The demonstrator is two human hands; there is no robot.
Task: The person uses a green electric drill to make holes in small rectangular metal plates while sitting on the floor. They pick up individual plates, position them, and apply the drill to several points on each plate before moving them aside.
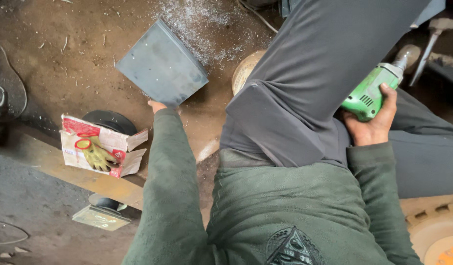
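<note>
A flat grey metal plate (162,64) lies tilted on the dirty workshop floor at the upper middle. My left hand (157,105) grips its near edge; only a little of the hand shows past my green sleeve. On the right, by my raised grey-trousered knee (295,88), my right hand (376,122) holds a green electric drill (371,93) by its body. The drill's chuck points up and away toward the upper right.
A torn cardboard box (101,147) with a yellow-green glove in it sits at the left beside a dark round disc (111,119). A small metal block (99,217) lies lower left. Metal shavings are scattered behind the plate. A hammer (430,41) rests at the upper right.
</note>
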